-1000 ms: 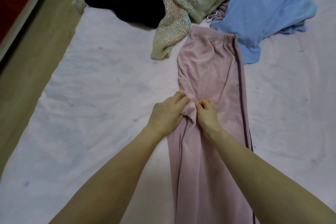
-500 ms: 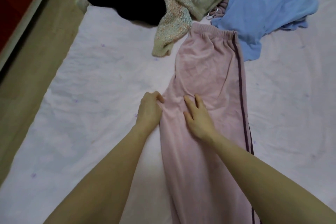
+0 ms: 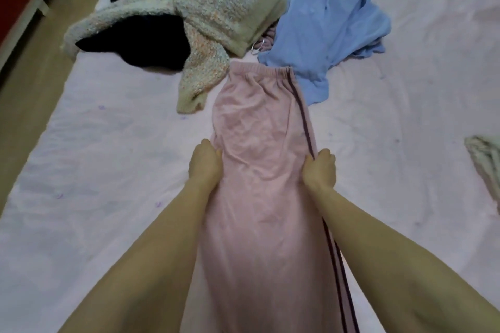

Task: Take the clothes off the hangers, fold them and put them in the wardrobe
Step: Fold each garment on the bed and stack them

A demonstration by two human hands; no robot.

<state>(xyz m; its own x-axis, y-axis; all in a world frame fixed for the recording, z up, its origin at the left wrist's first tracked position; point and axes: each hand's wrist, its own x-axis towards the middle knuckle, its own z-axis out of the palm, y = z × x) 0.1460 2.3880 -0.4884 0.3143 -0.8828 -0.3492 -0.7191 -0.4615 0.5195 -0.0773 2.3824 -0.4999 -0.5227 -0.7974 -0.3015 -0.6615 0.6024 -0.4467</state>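
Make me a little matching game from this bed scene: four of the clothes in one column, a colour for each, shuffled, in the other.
Things:
1. trousers
2. knitted sweater
3. shirt
4. garment under the sweater

Colours:
A. light blue
B. black
C. pink with a dark side stripe
D. pale green, speckled

Pairs: 1-C, 2-D, 3-A, 4-B
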